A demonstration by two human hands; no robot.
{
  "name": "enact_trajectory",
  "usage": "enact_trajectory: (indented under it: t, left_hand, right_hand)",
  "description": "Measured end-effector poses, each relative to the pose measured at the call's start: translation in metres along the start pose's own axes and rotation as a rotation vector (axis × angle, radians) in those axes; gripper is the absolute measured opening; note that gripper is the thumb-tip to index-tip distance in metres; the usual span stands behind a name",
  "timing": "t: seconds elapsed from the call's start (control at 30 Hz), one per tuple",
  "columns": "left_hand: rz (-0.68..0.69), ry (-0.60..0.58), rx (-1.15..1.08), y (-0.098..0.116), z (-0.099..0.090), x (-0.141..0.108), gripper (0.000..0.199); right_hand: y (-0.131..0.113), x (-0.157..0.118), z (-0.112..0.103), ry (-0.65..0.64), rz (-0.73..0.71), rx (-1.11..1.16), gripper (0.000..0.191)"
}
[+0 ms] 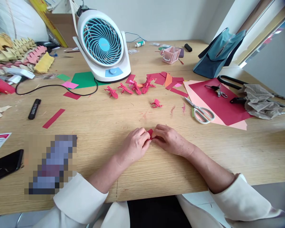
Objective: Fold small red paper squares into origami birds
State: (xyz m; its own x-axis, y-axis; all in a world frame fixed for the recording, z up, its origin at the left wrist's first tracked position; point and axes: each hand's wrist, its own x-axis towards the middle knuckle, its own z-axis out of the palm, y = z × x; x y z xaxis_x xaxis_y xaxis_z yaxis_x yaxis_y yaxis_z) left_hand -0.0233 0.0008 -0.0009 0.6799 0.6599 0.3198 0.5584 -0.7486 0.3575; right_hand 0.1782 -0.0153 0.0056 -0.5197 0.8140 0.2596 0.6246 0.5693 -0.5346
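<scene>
Between my fingertips is a small piece of red paper [150,133], mostly hidden by the fingers. My left hand [137,142] pinches its left side, and my right hand [167,139] pinches its right side, the two hands nearly touching above the wooden table [97,117]. Beyond them sits a small folded red paper figure [156,103]. Several more folded red figures [125,88] stand in a row in front of the fan. White-handled scissors [200,112] lie to the right, partly on pink and dark red sheets [222,104].
A white and blue fan [103,44] stands at the back. Around it are a green sheet [83,80], red scraps and a pink basket [171,55]. A teal bag [219,53] is at the right. On the left lie a marker [34,109], a red strip [53,118] and a black phone [6,165].
</scene>
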Motion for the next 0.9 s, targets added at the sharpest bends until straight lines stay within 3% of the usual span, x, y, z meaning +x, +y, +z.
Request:
enact_trajectory:
  t: [0.67,0.9]
  left_hand:
    - [-0.075,0.005,-0.051,-0.0011,0.0019,0.0039,0.018]
    - [0.023,-0.039,-0.002,-0.0042,-0.0015,-0.002,0.017]
  right_hand:
    - [-0.0052,0.0041,0.0041,0.057,0.126,0.114,0.023]
    - [-0.0025,0.0032,0.0048,0.039,0.092,0.055,0.02]
